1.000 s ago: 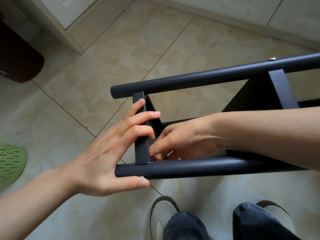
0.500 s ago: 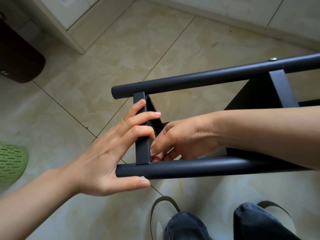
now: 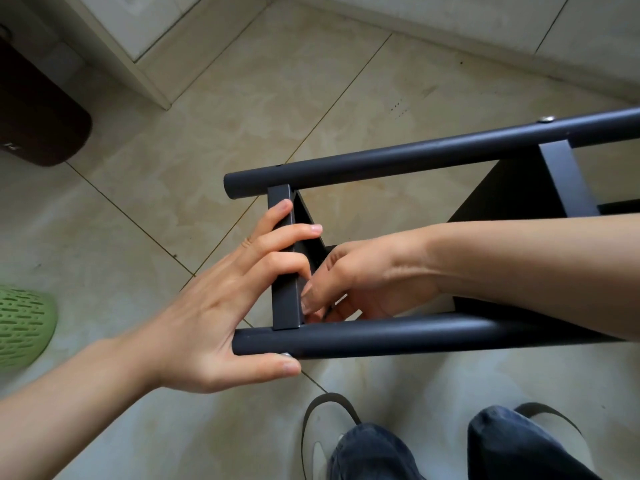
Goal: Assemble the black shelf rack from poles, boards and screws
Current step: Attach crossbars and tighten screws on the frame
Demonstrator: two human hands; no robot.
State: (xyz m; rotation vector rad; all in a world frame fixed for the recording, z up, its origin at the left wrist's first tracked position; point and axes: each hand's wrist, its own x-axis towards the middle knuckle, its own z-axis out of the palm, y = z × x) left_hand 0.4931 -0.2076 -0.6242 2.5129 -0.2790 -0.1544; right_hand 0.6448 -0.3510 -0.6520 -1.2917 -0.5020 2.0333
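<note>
The black shelf rack lies on its side on the tiled floor. Its far pole [image 3: 415,161] and near pole [image 3: 415,336] run left to right, joined by an end board [image 3: 284,303] and a second board [image 3: 568,181]. My left hand [image 3: 214,313] grips the end board, fingers curled over its edge and thumb under the near pole beside a silver screw [image 3: 286,355]. My right hand [image 3: 363,278] reaches inside the rack. Its thumb and fingers pinch a small dark part at the corner where board meets near pole; most of that part is hidden. Another screw head [image 3: 547,119] sits on the far pole.
A green slotted slipper [image 3: 20,323] lies at the left edge. A dark brown object [image 3: 38,109] stands at the upper left beside a white door frame [image 3: 131,53]. My jeans-clad legs [image 3: 374,452] and sandals are just below the near pole.
My right hand's fingers have shifted slightly at the board corner. My left hand and the rack have stayed almost still.
</note>
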